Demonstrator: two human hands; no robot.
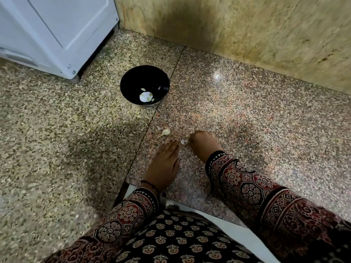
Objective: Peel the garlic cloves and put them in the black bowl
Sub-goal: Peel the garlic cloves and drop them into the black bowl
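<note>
Garlic clove (166, 132), one, lies near one black bowl (133, 80); left hand (164, 164) flat, right hand (203, 143) curled, grip unclear.

Nothing here can be read. The only candidates are two tiny marks (71, 69) low on the corner of the white appliance (57, 29) in the upper left of the frame, just above its foot. They look like small printed symbols or stickers, but they are far too small and blurred to make out a letter or number.
</note>
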